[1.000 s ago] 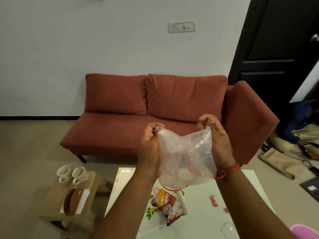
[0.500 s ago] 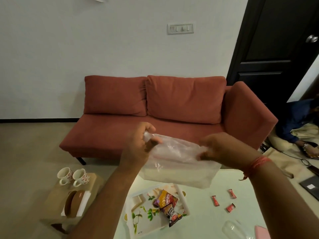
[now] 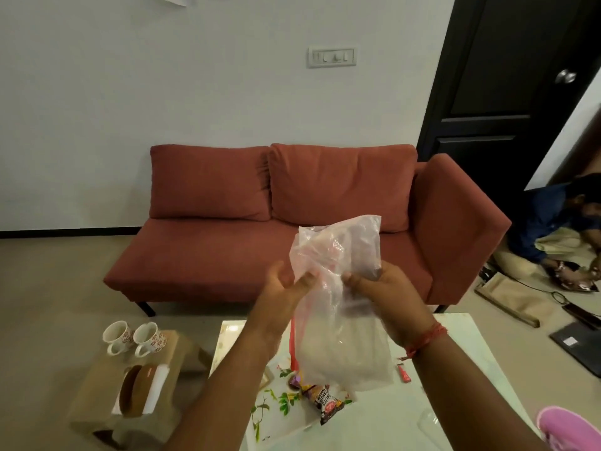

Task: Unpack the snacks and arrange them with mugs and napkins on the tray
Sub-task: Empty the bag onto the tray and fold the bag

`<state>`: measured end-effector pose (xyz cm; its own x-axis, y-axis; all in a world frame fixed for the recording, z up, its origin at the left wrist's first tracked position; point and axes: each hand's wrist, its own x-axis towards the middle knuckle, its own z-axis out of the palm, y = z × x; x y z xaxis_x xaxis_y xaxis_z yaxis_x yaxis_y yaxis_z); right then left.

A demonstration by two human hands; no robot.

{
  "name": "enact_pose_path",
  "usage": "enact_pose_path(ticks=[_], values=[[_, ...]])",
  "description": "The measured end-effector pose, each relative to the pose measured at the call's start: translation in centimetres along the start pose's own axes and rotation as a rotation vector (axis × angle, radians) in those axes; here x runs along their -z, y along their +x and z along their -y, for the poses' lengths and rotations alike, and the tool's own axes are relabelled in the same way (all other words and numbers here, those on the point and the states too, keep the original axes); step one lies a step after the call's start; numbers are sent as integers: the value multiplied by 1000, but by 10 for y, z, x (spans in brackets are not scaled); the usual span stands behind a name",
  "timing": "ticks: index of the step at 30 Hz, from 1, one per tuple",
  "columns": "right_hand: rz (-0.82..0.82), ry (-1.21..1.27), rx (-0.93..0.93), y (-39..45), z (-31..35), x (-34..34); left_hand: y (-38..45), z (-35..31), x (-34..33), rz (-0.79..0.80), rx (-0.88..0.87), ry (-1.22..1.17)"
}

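Note:
A clear plastic bag [image 3: 338, 288] hangs upright in front of me over the white table [image 3: 455, 369]. My left hand [image 3: 286, 288] pinches its left side and my right hand [image 3: 387, 291] grips its right side at mid-height. Below the bag lies a white tray [image 3: 276, 411] with a leaf print, holding a dark snack packet [image 3: 328, 403]. A small red sweet [image 3: 403, 374] lies on the table right of the bag. Two flowered white mugs [image 3: 133, 336] and a napkin holder [image 3: 140, 388] stand on a low wooden stool [image 3: 97, 385] at the left.
A red sofa [image 3: 292, 222] stands behind the table against the wall. A person [image 3: 559, 229] sits on the floor at the right, near a black door [image 3: 507, 92]. A laptop [image 3: 579, 340] and brown bag lie there. Something pink [image 3: 569, 428] sits at the bottom right.
The bag has turned from stretched sideways to standing upright, and my hands have come closer together at its middle. The view has tilted slightly.

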<state>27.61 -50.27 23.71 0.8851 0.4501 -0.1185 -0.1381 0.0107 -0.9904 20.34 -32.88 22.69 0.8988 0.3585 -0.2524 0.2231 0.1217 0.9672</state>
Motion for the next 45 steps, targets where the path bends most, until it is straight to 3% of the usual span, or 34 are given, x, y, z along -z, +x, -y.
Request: enact_pose_path(ticks=[3, 8, 11, 14, 21, 25, 27, 31, 33, 39, 42, 45], values=[[17, 86, -51, -3, -13, -7, -7, 11, 3, 172, 159, -141], [201, -46, -150, -18, -22, -2, -2, 20, 21, 99, 40, -43], [140, -42, -76, -22, -25, -1, -1, 25, 33, 185, -96, 53], [51, -21, 42, -20, -30, -3, 4, 29, 43, 267, -160, -47], [20, 145, 215, -22, -46, 3, 22, 30, 40, 292, -289, -48], [-98, 412, 97, -28, -56, 31, 30, 38, 24, 286, -321, 104], [-73, 557, -5, -35, -63, 52, 29, 40, 5, 305, -377, 215], [145, 426, -284, -47, -94, 82, 33, 50, -47, 354, -492, 386], [140, 431, -312, -51, -109, 106, 40, 59, -74, 360, -505, 424], [-67, 301, -394, -64, -136, 226, 66, 117, -172, 289, -227, 397], [-221, 290, -430, -66, -157, 297, 80, 150, -244, 331, -76, 361], [-425, 337, -465, -71, -190, 369, 97, 186, -324, 357, 374, 96]])
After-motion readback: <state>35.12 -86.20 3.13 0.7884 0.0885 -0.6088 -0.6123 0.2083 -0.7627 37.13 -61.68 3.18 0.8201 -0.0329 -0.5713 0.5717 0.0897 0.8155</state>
